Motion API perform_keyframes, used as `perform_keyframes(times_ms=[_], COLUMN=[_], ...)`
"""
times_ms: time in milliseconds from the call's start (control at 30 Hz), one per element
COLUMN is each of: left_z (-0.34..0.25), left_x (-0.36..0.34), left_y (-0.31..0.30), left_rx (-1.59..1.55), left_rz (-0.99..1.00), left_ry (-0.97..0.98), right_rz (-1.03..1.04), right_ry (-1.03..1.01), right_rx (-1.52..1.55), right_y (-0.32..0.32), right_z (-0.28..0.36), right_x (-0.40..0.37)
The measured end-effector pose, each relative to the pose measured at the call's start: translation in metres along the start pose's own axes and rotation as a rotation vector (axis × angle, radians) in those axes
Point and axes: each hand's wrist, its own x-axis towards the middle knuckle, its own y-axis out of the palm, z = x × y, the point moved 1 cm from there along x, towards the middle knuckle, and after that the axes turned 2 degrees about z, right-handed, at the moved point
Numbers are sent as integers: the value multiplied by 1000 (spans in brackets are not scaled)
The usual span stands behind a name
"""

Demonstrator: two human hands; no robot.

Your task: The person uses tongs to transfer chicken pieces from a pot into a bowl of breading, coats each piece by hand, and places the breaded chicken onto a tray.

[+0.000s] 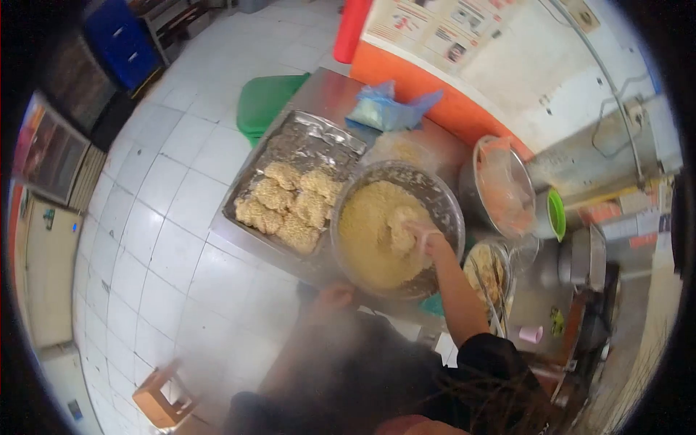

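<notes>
A large metal bowl [442,190] of pale breadcrumbs [366,228] stands on the steel table. My right hand [428,241] reaches into it, fingers closed on a crumb-coated piece of food [404,226]; haze blurs the fine detail. My left hand [337,296] is low by the table's front edge, just outside the bowl, and a smear on the view hides its fingers. Left of the bowl lies a metal tray [301,141], with several breaded pieces [286,206] grouped at its near end.
Right of my forearm sits a bowl of wet pieces [486,272] with tongs [499,290]. Behind it stands a deep pot [475,174] with a plastic bag in it. A blue bag [388,109] lies at the back; a green bin [268,101] stands beyond the table.
</notes>
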Motion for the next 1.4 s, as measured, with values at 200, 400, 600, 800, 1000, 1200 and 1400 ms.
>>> perform_keyframes(times_ms=[200, 400, 600, 800, 1000, 1200, 1400], left_z=[16, 103, 217, 278, 281, 248, 226], left_x=[-78, -132, -177, -206, -191, -137, -105], left_y=[-58, -100, -86, -41, -52, -110, -146], left_rx=[-471, -704, -827, -977, -883, -671, -492], left_rz=[90, -361, -714, -760, -735, -733, -618], left_ry=[120, 146, -122, -424, -388, -361, -417], right_rz=[123, 583, 336, 232, 229, 312, 115], right_ry=[22, -500, -177, -405, -583, -659, -512], right_rx=[-468, -909, -1300, -1356, -1241, -731, -1101], right_y=[47, 143, 255, 263, 230, 125, 42], right_z=[154, 212, 219, 233, 235, 252, 107], right_x=[9, 172, 204, 157, 161, 6, -67])
